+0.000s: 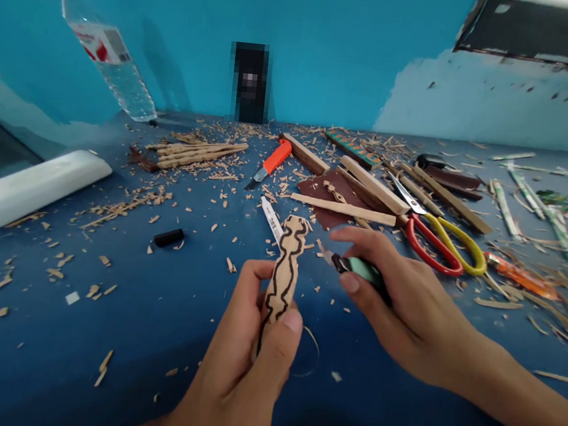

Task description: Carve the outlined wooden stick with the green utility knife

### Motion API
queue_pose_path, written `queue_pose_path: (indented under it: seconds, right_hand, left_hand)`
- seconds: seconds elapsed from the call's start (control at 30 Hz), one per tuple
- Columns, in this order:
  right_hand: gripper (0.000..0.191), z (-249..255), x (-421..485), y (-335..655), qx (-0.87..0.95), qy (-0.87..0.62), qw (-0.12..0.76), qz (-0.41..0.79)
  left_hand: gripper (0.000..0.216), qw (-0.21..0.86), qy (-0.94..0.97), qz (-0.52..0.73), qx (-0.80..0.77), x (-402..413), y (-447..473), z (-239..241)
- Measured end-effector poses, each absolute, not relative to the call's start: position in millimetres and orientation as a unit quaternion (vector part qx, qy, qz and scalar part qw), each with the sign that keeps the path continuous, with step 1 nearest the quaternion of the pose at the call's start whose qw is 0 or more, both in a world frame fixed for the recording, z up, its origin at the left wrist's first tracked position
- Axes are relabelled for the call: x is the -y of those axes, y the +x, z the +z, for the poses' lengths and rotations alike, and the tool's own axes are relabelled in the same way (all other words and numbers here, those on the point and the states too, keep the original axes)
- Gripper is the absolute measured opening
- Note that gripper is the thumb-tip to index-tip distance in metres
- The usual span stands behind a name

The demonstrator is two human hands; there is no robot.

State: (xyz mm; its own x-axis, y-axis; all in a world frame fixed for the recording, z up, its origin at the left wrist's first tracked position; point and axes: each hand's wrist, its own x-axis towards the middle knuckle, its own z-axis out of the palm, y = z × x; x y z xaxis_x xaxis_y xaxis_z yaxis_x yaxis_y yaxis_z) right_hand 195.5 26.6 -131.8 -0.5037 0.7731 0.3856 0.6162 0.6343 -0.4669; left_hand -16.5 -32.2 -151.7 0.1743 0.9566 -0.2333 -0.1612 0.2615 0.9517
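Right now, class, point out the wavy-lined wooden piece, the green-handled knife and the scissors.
wavy-lined wooden piece (286,267), head view, upper body.
green-handled knife (362,268), head view, green handle.
scissors (436,241), head view, where the handles cross.

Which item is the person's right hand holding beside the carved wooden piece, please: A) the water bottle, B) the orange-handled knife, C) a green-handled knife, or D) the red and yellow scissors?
C: the right hand grips a green-handled knife, its blade pointing toward the wooden piece held in the left hand.

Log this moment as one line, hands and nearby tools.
left hand: grips wavy-lined wood piece upright | right hand: holds green-handled knife, blade beside wood | near: scissors, orange cutter, shavings
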Motion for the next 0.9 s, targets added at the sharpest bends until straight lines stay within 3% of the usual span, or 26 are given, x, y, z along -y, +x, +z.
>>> queue_pose_path:
  seconds: [0.13,0.33,0.5,0.57,0.7,0.9]
  right_hand:
    - [0.018,-131.0,-20.4,191.9,0.882,-0.354,0.283,0.125]
    - [0.028,-128.2,-7.0,177.0,0.910,-0.289,0.297,0.004]
    - [0.016,-127.8,-4.8,173.0,0.902,-0.294,0.316,-0.008]
    - [0.016,-127.8,-4.7,173.5,0.905,-0.286,0.313,-0.012]
    - [0.020,-128.3,-4.6,174.5,0.911,-0.278,0.305,-0.022]
    - [0.019,-125.2,-6.1,175.0,0.920,-0.267,0.286,-0.029]
  left_hand:
    - [0.031,0.677,0.388,0.412,-0.471,33.3,-21.8,-153.6]
    - [0.051,0.639,0.361,0.432,-0.524,41.0,-16.5,-139.3]
    - [0.076,0.623,0.359,0.444,-0.534,50.0,-4.8,-133.6]
    - [0.072,0.617,0.383,0.432,-0.535,48.9,-3.8,-133.9]
    - [0.037,0.571,0.492,0.410,-0.514,38.3,-8.2,-131.8]
    - [0.037,0.543,0.598,0.370,-0.458,29.2,-14.0,-130.2]
